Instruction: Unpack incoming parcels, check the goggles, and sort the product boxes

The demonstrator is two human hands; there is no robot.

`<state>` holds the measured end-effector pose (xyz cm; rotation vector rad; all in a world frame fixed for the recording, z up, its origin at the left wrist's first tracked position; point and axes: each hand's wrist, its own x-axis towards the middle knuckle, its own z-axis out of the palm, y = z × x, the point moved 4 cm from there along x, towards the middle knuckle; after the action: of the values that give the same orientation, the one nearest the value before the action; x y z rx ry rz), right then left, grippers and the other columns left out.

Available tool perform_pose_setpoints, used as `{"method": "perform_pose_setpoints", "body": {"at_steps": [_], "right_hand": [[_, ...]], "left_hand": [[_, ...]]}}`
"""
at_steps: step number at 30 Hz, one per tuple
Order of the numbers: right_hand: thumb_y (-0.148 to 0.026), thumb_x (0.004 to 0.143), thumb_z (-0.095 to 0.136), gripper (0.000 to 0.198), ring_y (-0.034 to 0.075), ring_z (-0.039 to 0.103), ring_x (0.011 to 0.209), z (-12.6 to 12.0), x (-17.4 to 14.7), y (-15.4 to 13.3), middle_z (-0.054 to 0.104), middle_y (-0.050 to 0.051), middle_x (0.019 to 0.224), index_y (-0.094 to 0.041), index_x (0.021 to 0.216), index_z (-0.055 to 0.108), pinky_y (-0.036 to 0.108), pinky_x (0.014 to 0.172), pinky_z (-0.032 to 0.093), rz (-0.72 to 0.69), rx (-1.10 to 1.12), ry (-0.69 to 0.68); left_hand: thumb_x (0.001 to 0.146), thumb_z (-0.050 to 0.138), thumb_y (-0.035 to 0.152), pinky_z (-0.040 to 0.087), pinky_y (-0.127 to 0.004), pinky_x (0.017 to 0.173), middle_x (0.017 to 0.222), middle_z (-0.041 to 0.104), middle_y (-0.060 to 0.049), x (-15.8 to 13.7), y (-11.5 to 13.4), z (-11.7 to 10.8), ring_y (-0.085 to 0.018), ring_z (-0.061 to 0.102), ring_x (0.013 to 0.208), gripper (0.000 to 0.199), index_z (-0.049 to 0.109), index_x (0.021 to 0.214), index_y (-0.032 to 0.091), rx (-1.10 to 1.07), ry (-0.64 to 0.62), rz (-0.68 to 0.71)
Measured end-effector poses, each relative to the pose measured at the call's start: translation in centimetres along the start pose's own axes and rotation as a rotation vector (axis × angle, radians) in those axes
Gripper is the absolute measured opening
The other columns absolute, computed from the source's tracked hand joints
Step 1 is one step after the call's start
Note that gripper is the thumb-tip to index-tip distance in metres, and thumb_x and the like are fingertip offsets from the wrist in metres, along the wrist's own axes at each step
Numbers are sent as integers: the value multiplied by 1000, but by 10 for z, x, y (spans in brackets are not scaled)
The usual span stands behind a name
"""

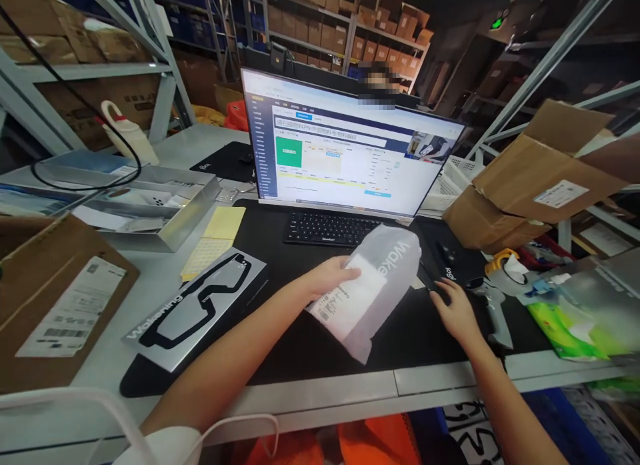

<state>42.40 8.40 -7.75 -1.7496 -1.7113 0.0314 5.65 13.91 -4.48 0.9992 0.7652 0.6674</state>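
Note:
My left hand (333, 277) grips the left side of a frosted plastic bag (387, 298) above the black desk mat. The bag has pale lettering, and a white label with a barcode (327, 311) shows at its lower left. To the right of the bag, my right hand (454, 308) has its fingertips at the near end of a thin dark tool (426, 275); its exact kind is unclear. A flat silver-grey box (197, 305) with a black band design lies left of my left forearm.
Behind the bag stand a keyboard (330, 229) and a lit monitor (345, 158). A grey handheld scanner (495, 311), tape dispenser (507, 271) and green pack (565, 331) lie right. Cardboard boxes (555, 171) rise beyond; another carton (65, 305) and metal tray (165, 215) are left. A person is behind the monitor.

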Motion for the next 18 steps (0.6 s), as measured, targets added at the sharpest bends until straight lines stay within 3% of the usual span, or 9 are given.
{"method": "perform_pose_setpoints", "body": {"at_steps": [4, 7, 9, 12, 13, 16, 18], "right_hand": [[-45, 85, 59, 46, 32, 61, 126, 31, 18, -47, 68, 16, 133, -18, 119, 74, 49, 112, 47, -66, 211, -237], [-54, 83, 65, 49, 35, 61, 127, 35, 23, -61, 72, 15, 127, -20, 116, 75, 51, 112, 46, 17, 395, -235], [-71, 86, 58, 60, 35, 62, 127, 35, 13, -73, 74, 14, 122, -22, 115, 75, 51, 111, 47, 134, 625, -251], [-95, 84, 32, 91, 34, 65, 123, 39, -13, -108, 74, 12, 121, -22, 118, 72, 51, 105, 52, 266, 1078, -467], [-99, 79, 35, 95, 34, 66, 121, 40, -21, -121, 74, 12, 122, -22, 120, 71, 51, 103, 54, 279, 1186, -528], [-84, 66, 77, 84, 33, 67, 119, 40, -34, -151, 72, 11, 126, -22, 123, 71, 48, 104, 53, 303, 1258, -526], [-73, 60, 88, 77, 31, 69, 109, 41, -39, -160, 76, 9, 113, -19, 112, 75, 46, 100, 54, 373, 1213, -491]], "left_hand": [[67, 94, 43, 59, -31, 81, 107, 78, -10, -13, 3, 3, -26, 74, 96, 54, 76, 110, 16, 302, -212, -40], [67, 94, 39, 58, -30, 82, 109, 77, -10, -21, 10, 7, -26, 74, 98, 54, 76, 112, 16, 339, -280, -16], [64, 96, 43, 59, -31, 79, 105, 78, -10, -22, 16, 9, -25, 74, 90, 59, 74, 111, 15, 186, -191, 41], [61, 97, 48, 61, -34, 81, 102, 78, -9, -16, 22, 10, -24, 74, 86, 63, 70, 109, 16, -71, 32, 185], [61, 98, 48, 61, -36, 83, 102, 78, -9, -13, 22, 12, -24, 74, 87, 64, 69, 108, 17, -101, 70, 217], [60, 97, 50, 62, -40, 86, 100, 78, -10, -7, 11, 14, -27, 74, 88, 63, 69, 105, 16, -7, 118, 256], [63, 94, 56, 62, -38, 84, 100, 78, -10, -11, 3, 9, -27, 74, 87, 62, 70, 102, 16, 173, 198, 298]]}}
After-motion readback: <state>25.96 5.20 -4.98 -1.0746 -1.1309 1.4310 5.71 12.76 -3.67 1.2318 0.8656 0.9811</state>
